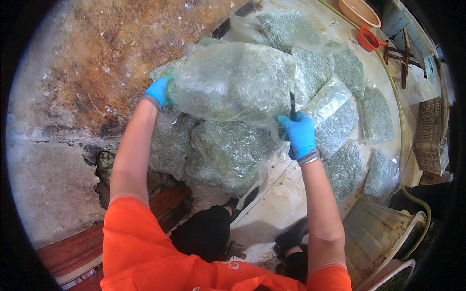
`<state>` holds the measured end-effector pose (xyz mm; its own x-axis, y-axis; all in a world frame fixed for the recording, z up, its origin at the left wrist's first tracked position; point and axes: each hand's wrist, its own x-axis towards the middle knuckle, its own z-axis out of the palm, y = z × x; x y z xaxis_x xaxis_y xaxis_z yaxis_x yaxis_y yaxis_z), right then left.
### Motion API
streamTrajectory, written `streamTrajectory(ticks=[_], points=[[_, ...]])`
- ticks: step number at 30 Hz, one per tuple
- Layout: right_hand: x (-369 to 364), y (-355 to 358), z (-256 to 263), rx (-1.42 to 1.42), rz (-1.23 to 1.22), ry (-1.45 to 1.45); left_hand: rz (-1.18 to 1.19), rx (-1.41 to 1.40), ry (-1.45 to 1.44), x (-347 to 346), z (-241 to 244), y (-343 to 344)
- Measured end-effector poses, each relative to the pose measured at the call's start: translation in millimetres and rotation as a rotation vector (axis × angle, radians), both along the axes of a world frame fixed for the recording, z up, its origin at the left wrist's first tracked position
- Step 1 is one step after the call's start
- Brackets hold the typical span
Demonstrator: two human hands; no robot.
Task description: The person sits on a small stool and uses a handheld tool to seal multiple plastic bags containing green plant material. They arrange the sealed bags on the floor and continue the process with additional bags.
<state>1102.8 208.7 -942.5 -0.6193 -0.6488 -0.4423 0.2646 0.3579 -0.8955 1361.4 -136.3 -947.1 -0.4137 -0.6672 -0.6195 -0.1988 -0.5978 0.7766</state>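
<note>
A large clear plastic bag [236, 80], packed with pale green stringy material, lies on top of a heap of similar bags. My left hand [160, 90], in a blue glove, grips the bag's left end; its fingertips are partly hidden behind the plastic. At the bag's lower right corner is my gloved right hand [299, 132], closed around a knife [292, 102]. The dark blade points away from me against the bag's right edge, and the handle end shows below my fist. Another filled bag [233, 152] sits just under the large one, nearer my feet.
More filled bags [376, 114] spread to the right and far side on the pale floor. A stained wall [91, 65] stands left. A yellow hose [400, 120] curves along the right, past a red dipper [368, 39], a plastic crate [431, 134] and a dirty plastic tub [378, 232].
</note>
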Motion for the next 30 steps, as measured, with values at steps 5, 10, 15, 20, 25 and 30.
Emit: streamTrajectory(ticks=[5, 10, 15, 20, 25, 30], points=[[-4, -18, 25, 0.04, -0.048, 0.063, 0.15, -0.268, -0.04, -11, -11, -2], [-17, -25, 37, -0.098, -0.11, 0.037, 0.203, -0.376, 0.23, -63, 89, 51], [-11, -84, 61, -0.326, -0.052, 0.099, 0.304, -0.589, 0.282, -44, 118, -3], [-20, -79, 60, -0.269, 0.114, 0.378, 0.513, -0.691, -0.157, 16, 58, 19], [-31, 87, 40, 0.045, 0.142, 0.627, 0.452, -0.505, -0.223, 76, -19, 96], [-43, 271, -49, 0.752, 0.158, 0.527, 0.298, -0.396, -0.221, 74, -11, 127]])
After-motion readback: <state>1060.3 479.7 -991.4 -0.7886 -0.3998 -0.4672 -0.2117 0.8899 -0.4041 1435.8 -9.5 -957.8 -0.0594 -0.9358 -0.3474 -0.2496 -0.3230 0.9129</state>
